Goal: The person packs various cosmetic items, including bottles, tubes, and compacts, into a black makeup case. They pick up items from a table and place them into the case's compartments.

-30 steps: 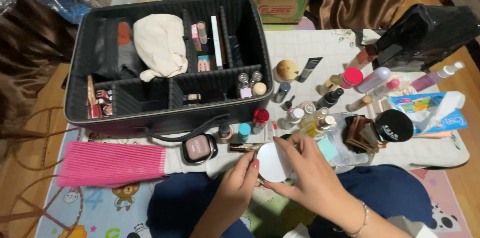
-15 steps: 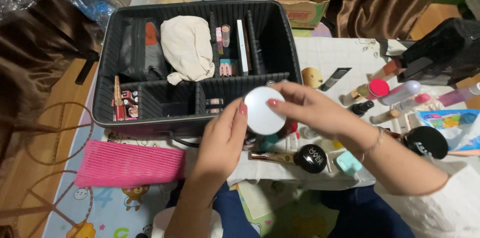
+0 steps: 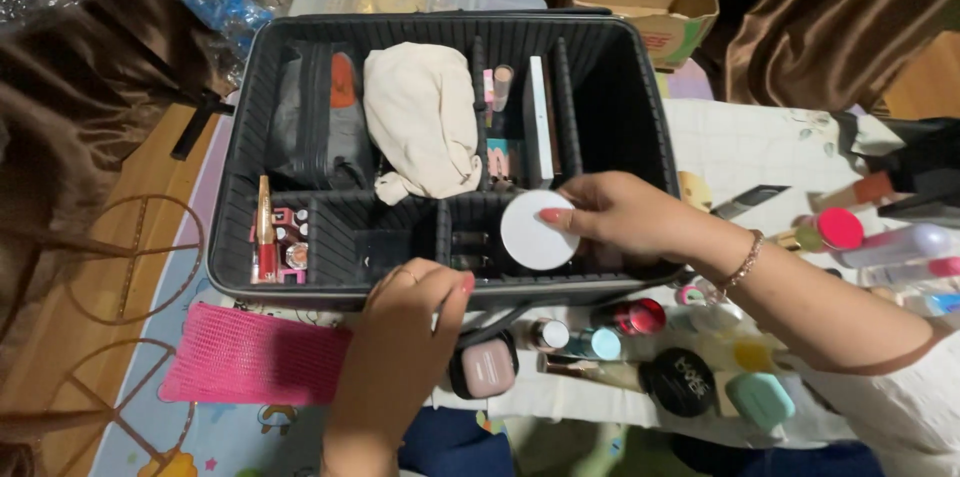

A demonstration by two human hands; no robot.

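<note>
On the floor mat, right hand grips a white round compact over the black divided case; left hand loose.

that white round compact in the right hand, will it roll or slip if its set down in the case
The white round compact looks flat and smooth, so it may slip in the fingers of the right hand. Laid flat in the black case it probably stays put; on edge it could roll. It likely feels light and stiff.
</note>
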